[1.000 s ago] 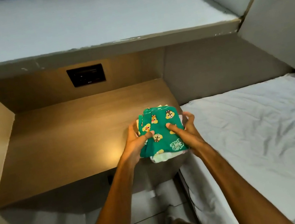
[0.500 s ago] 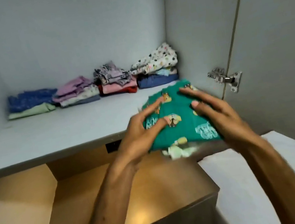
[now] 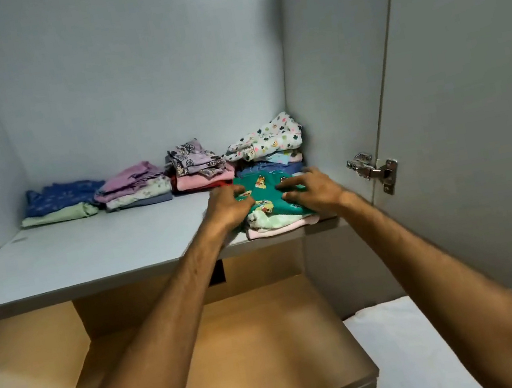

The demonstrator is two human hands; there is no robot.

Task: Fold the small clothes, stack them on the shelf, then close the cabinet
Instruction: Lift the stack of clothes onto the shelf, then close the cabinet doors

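A small stack of folded clothes with a green cartoon-print piece on top rests on the grey shelf, at its front right corner. My left hand grips the stack's left side and my right hand lies on its right side, fingers spread over the green cloth. Pale green and pink layers show beneath. Behind it, several folded piles line the shelf's back: a blue pile, a lilac pile, a pink pile and a white printed pile.
The cabinet door stands open on the right, its metal hinge close to my right hand. Below the shelf is a lit wooden counter with a dark wall socket. A white mattress fills the lower right.
Both hands lifted the green-topped stack from the wooden counter up and forward, and it now rests on the shelf's front right corner. My view rose from the counter to the shelf.
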